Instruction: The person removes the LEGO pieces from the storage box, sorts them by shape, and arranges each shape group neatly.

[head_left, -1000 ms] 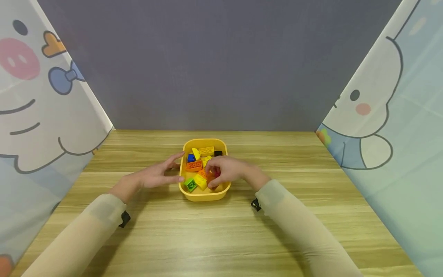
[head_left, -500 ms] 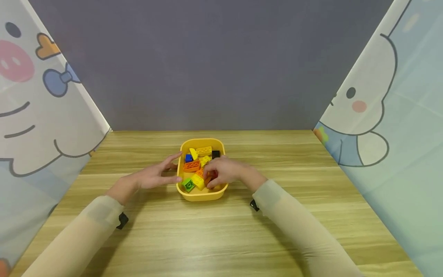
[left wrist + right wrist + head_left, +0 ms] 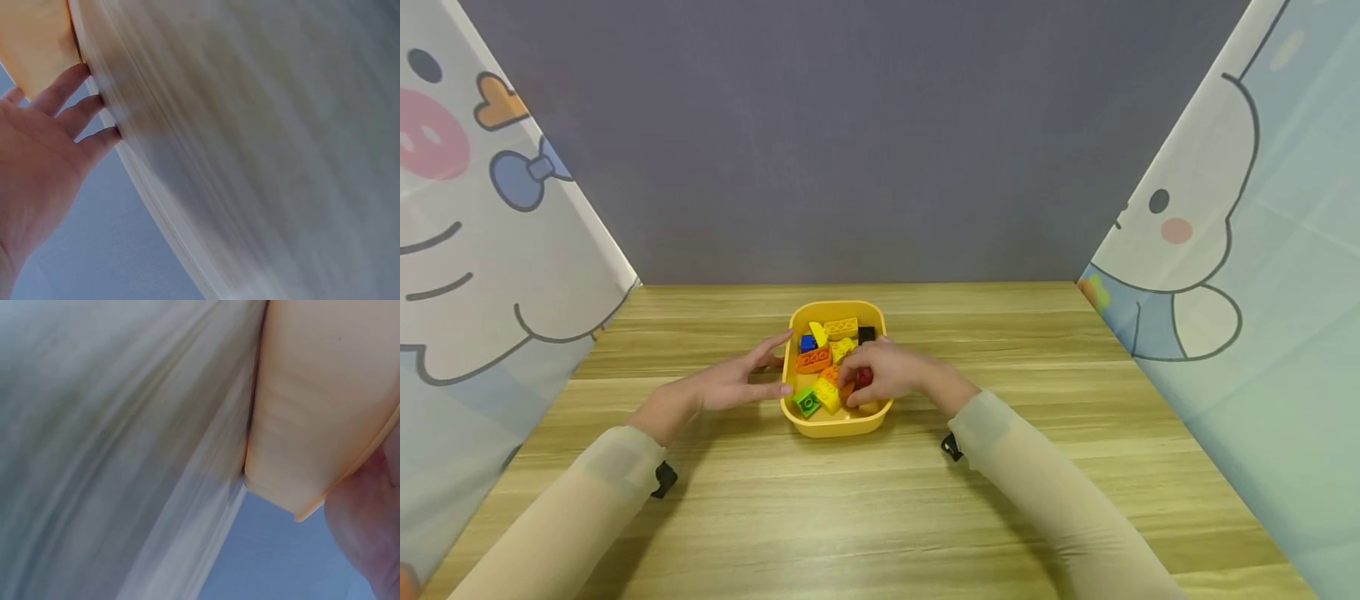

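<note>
slightly shifted, the right hand [image 3: 886, 369] exposes more red block [image 3: 864, 377], its fingers' grasp unclear; left hand [image 3: 733, 382], fingers loose, probably steadies the tub [image 3: 838, 428].

A table [image 3: 880, 517] with a yellowish wood-grain top, its streaks running from side to side, carries a yellow box [image 3: 838, 428]. Open-topped and round-cornered, the box stands upright directly on the wood, near the table's far edge.

Yellow rounded plastic basket [image 3: 838, 427]: smooth; we see a soft sheen
Orange rectangular plastic brick [image 3: 814, 360]: smooth to our eyes
Light-brown wood-grained tabletop [image 3: 820, 508]: glossy patches
Cream sleeve [image 3: 1052, 483]: matt cloth
</note>
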A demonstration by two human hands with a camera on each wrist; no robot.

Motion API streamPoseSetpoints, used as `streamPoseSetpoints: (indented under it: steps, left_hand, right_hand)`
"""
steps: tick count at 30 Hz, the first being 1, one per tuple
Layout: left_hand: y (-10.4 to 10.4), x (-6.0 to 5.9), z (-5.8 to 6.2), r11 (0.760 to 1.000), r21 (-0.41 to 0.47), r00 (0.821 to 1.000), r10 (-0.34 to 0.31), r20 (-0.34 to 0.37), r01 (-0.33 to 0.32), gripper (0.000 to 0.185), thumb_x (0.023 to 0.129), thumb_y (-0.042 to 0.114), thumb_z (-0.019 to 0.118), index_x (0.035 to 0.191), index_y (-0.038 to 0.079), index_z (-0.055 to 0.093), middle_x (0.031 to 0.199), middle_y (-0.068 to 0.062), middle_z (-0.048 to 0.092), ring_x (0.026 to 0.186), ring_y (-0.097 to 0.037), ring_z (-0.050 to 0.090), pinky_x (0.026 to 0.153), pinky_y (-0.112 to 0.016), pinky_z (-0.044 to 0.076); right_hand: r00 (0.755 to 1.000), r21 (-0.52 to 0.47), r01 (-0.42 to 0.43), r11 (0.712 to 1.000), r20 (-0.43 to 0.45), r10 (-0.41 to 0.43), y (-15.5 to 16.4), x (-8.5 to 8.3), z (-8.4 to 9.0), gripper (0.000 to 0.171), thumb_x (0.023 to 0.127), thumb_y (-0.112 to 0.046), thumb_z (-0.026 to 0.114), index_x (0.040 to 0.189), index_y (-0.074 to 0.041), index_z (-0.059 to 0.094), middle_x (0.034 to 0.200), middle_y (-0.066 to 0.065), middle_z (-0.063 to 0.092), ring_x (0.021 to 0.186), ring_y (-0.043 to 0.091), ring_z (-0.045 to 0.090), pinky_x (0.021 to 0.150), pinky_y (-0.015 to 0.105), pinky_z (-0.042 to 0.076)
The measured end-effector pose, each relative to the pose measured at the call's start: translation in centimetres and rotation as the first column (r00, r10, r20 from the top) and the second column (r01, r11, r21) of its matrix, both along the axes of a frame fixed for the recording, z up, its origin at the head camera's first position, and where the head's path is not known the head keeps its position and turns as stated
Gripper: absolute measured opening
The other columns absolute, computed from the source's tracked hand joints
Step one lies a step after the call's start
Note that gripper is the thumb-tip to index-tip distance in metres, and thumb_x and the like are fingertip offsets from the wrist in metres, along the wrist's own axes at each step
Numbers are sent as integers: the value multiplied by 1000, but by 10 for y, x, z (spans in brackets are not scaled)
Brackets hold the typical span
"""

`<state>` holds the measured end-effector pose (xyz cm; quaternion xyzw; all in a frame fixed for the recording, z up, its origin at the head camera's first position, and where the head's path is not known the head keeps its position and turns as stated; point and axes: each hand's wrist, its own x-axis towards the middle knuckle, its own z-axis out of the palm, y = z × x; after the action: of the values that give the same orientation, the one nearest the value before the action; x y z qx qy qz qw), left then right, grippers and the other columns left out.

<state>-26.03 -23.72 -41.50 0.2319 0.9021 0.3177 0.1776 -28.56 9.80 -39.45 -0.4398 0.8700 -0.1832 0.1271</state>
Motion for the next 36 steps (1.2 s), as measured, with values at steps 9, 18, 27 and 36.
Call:
streamPoseSetpoints:
  steps: [9, 18, 27, 36]
  left_hand:
    - [0, 0, 1, 1000, -9, 1000, 4, -1, -4, 101, 104, 63, 66, 178, 37, 2, 171, -27, 43, 158, -57, 39, 121, -84, 31]
    - [0, 0, 1, 1000, 0, 1000, 2, 8, -2, 101, 104, 62, 66, 178, 37, 2, 172, -26, 43, 159, -56, 38, 121, -84, 30]
    - [0, 0, -1, 1000, -7, 1000, 4, 4, -4, 101, 104, 63, 66, 178, 36, 2, 173, -26, 41, 159, -57, 37, 120, -85, 30]
    - [-1, 0, -1, 1000, -10, 1000, 12, 9, -12, 101, 104, 65, 66, 178, 39, 2, 173, -26, 40, 159, -57, 36, 121, -85, 29]
  right_hand:
    - [983, -182, 77, 980, 178, -44, 3, -1, 0, 23, 96, -27, 86, 116, -22, 77, 113, -7, 73, 100, 21, 68, 84, 26, 58]
    - [976, -316, 129, 940, 211, -63, 7, -1, 4, 27, 93, -24, 87, 117, -17, 75, 113, -2, 75, 108, 34, 69, 98, 51, 60]
    - [966, -396, 192, 898, 240, -101, 19, 1, 9, 30, 92, -20, 86, 118, -15, 73, 114, 1, 76, 109, 26, 70, 99, 53, 58]
    - [954, -476, 232, 848, 282, -103, 38, 2, 10, 40, 92, -4, 83, 128, -3, 67, 122, 10, 73, 112, 22, 70, 111, 53, 57]
